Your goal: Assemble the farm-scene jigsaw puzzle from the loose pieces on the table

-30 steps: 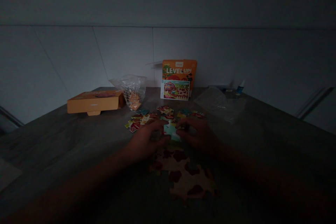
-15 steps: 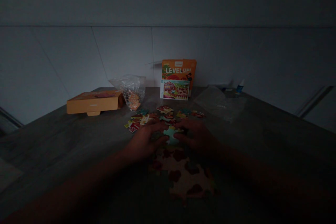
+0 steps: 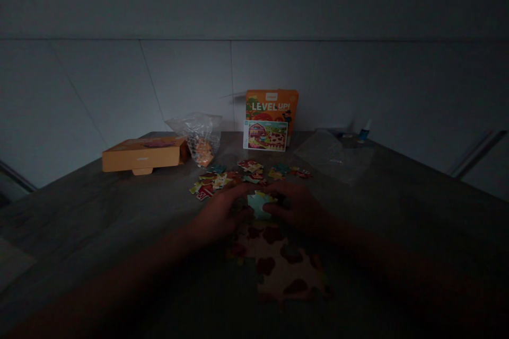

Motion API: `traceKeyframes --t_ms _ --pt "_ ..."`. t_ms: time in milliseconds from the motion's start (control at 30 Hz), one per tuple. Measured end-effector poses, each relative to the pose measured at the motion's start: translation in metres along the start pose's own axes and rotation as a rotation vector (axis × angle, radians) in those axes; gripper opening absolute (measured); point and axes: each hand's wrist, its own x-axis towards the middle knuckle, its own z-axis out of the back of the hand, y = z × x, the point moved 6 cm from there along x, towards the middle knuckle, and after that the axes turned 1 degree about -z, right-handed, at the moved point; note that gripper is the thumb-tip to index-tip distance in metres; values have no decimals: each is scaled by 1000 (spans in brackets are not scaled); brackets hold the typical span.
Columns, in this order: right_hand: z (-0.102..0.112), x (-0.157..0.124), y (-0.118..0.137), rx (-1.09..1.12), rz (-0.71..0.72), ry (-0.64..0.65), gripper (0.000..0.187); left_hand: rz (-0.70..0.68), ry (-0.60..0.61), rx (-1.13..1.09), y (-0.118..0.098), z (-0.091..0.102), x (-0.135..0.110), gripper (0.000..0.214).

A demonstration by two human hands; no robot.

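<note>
**Light piece (image 3: 258, 203) between left hand (image 3: 218, 214) and right hand (image 3: 302, 207)**

Head view: The right thumb lies on the piece's right part, its fingers curled behind the far edge; the piece is held. The left thumb and forefinger stand apart at the opposite edge; whether they grip is too dim to tell. Nearer than the fingertips lies the joined section (image 3: 280, 270), patterned with dark patches. Just beyond the fingers are loose pieces (image 3: 217, 181). Farther past them, the card (image 3: 266, 136) stands before the upright box (image 3: 271, 100). Beyond the left fingers: a filled bag (image 3: 202, 143) and an orange carton (image 3: 141, 156). Beyond the right: a flat bag (image 3: 334, 158) and a bottle (image 3: 363, 133).
</note>
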Motion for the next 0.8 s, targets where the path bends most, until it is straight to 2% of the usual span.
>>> traceKeyframes --t_ms 233,367,533,800 --pt "6 1 0 -34 -72 -55 30 54 33 15 5 -4 1 54" --pt "7 2 0 -23 -52 -68 24 34 30 25 7 -5 1 56" --pt "3 2 0 2 -4 -33 25 46 39 10 5 -5 1 59" --pt "-2 0 -3 -1 -44 18 32 57 45 12 6 -5 1 63"
